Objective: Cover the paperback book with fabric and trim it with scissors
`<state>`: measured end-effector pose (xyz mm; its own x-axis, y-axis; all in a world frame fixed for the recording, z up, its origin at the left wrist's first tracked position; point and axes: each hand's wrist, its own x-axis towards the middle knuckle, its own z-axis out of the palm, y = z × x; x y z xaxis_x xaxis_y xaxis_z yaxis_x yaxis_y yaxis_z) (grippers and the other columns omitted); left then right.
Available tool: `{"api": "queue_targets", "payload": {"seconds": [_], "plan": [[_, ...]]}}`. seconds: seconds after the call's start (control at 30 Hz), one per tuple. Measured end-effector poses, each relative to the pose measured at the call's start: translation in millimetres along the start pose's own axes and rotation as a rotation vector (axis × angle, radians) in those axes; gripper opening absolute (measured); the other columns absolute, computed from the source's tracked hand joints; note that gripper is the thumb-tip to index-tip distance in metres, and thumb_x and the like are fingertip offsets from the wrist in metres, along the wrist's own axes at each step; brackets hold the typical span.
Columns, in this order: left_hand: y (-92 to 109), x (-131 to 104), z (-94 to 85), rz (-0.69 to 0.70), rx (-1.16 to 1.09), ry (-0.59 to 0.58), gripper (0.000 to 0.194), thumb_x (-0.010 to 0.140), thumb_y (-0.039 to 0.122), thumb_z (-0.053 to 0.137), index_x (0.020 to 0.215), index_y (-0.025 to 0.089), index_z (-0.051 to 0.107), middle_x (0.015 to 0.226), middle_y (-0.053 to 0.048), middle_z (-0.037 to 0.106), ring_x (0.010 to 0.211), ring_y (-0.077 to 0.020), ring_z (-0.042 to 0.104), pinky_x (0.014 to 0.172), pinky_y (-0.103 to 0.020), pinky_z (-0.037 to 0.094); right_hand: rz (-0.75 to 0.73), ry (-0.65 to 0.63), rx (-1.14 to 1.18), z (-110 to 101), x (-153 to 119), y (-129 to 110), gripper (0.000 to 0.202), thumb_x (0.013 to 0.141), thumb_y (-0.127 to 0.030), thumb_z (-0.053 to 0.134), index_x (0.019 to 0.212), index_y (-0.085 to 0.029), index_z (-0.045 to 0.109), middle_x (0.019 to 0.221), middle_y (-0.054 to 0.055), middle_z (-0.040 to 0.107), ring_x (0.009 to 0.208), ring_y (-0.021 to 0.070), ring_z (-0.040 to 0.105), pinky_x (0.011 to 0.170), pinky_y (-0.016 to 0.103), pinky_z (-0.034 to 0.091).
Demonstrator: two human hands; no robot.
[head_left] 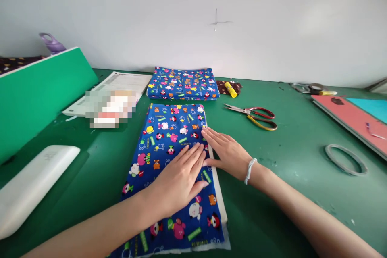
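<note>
Blue fabric (178,225) with cartoon animals lies flat on the green table, a white layer showing along its right and near edges. My left hand (178,181) rests palm down on the middle of it, fingers extended and thumb apart. At the fabric's right edge lies my right hand (226,151), its fingers stretched toward the left and a pale band round the wrist. Neither hand grips anything. Behind is a folded stack of the same fabric (183,84). Red-and-yellow-handled scissors (256,116) lie with blades parted to the right.
A yellow glue stick (231,89) lies on dark cloth. Papers (111,82), a green board (45,92) and a white device (39,185) are left; a grey ring (346,159), tape (317,87) and a pink board (347,117) are right. The wall stands behind.
</note>
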<state>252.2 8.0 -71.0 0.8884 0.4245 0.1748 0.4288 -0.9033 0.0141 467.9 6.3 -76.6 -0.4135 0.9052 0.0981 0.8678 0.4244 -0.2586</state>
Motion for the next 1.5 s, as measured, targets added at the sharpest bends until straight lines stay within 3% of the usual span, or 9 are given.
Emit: {"api": "queue_targets", "payload": {"seconds": [0.2, 0.33, 0.53, 0.77, 1.1, 1.27, 1.33, 1.4, 1.5], "plan": [[-2.4, 2.4, -0.2, -0.017, -0.015, -0.033, 0.061, 0.098, 0.046, 0.036, 0.144, 0.007, 0.034, 0.152, -0.014, 0.032, 0.142, -0.026, 0.027, 0.115, -0.042, 0.031, 0.065, 0.265, 0.113, 2.9, 2.8, 10.3, 0.051, 0.1, -0.039, 0.033, 0.143, -0.013, 0.04, 0.144, 0.012, 0.047, 0.135, 0.0202, 0.041, 0.107, 0.041, 0.041], [-1.0, 3.3, -0.7, -0.017, -0.028, -0.035, 0.061, 0.097, 0.046, 0.036, 0.144, 0.006, 0.036, 0.152, -0.015, 0.032, 0.142, -0.0272, 0.028, 0.114, -0.045, 0.033, 0.064, 0.204, -0.023, 8.1, 3.0, 6.9, 0.043, 0.098, -0.03, 0.041, 0.137, -0.017, 0.049, 0.145, 0.007, 0.047, 0.137, 0.0228, 0.039, 0.103, 0.042, 0.044], [0.6, 3.4, -5.5, 0.048, -0.096, -0.018, 0.048, 0.098, 0.034, 0.038, 0.139, 0.009, 0.044, 0.148, -0.013, 0.041, 0.139, -0.0242, 0.036, 0.115, -0.043, 0.033, 0.057, 0.203, -0.122, 11.3, 3.0, 3.5, 0.045, 0.098, -0.028, 0.038, 0.138, -0.009, 0.048, 0.145, 0.009, 0.046, 0.133, 0.0252, 0.044, 0.103, 0.042, 0.043], [-0.8, 1.0, -9.8, 0.112, -0.217, -0.099, 0.066, 0.095, 0.049, 0.042, 0.148, 0.011, 0.029, 0.153, -0.012, 0.031, 0.142, -0.0248, 0.028, 0.118, -0.04, 0.027, 0.06, 0.212, -0.103, 9.4, 4.3, 5.5, 0.044, 0.096, -0.028, 0.041, 0.136, -0.013, 0.05, 0.144, 0.007, 0.048, 0.136, 0.0266, 0.039, 0.102, 0.043, 0.043], [0.2, 1.3, -10.3, 0.146, -0.261, -0.129, 0.066, 0.095, 0.045, 0.043, 0.149, 0.012, 0.025, 0.155, -0.011, 0.024, 0.143, -0.0241, 0.023, 0.119, -0.038, 0.024, 0.09, 0.276, -0.004, 11.3, 7.0, 9.0, 0.041, 0.098, -0.021, 0.035, 0.136, -0.015, 0.049, 0.143, 0.007, 0.049, 0.14, 0.0229, 0.032, 0.101, 0.042, 0.043], [-32.9, 24.4, -23.0, 0.154, -0.315, -0.101, 0.047, 0.096, 0.039, 0.044, 0.142, 0.026, 0.043, 0.151, -0.002, 0.039, 0.139, -0.0194, 0.036, 0.116, -0.034, 0.033, 0.106, 0.305, 0.08, 12.8, 7.5, 12.6, 0.039, 0.096, -0.023, 0.04, 0.133, -0.018, 0.052, 0.137, 0.007, 0.056, 0.132, 0.0229, 0.043, 0.1, 0.043, 0.044], [-57.2, 41.3, -24.5, -0.016, -0.256, -0.01, 0.043, 0.098, 0.04, 0.038, 0.138, 0.026, 0.048, 0.15, -0.001, 0.041, 0.138, -0.0192, 0.037, 0.117, -0.037, 0.03, 0.126, 0.344, 0.144, 13.9, 8.4, 17.4, 0.041, 0.094, -0.017, 0.04, 0.133, -0.018, 0.053, 0.134, 0.007, 0.059, 0.13, 0.0219, 0.046, 0.102, 0.044, 0.044], [-80.3, 57.6, -19.1, -0.207, -0.161, 0.055, 0.055, 0.098, 0.048, 0.033, 0.142, 0.018, 0.042, 0.153, -0.008, 0.035, 0.141, -0.0237, 0.031, 0.118, -0.042, 0.026, 0.149, 0.408, 0.194, 15.4, 9.8, 23.3, 0.045, 0.091, -0.01, 0.037, 0.132, -0.018, 0.054, 0.131, 0.008, 0.06, 0.131, 0.0207, 0.045, 0.106, 0.044, 0.041], [-100.7, 72.4, -1.1, -0.314, -0.064, -0.037, 0.068, 0.097, 0.056, 0.026, 0.148, 0.011, 0.03, 0.155, -0.016, 0.027, 0.145, -0.0292, 0.02, 0.116, -0.052, 0.02, 0.185, 0.48, 0.227, 18.2, 12.5, 30.4, 0.048, 0.088, -0.005, 0.036, 0.129, -0.018, 0.057, 0.132, 0.01, 0.059, 0.133, 0.0208, 0.043, 0.11, 0.045, 0.039]]}}
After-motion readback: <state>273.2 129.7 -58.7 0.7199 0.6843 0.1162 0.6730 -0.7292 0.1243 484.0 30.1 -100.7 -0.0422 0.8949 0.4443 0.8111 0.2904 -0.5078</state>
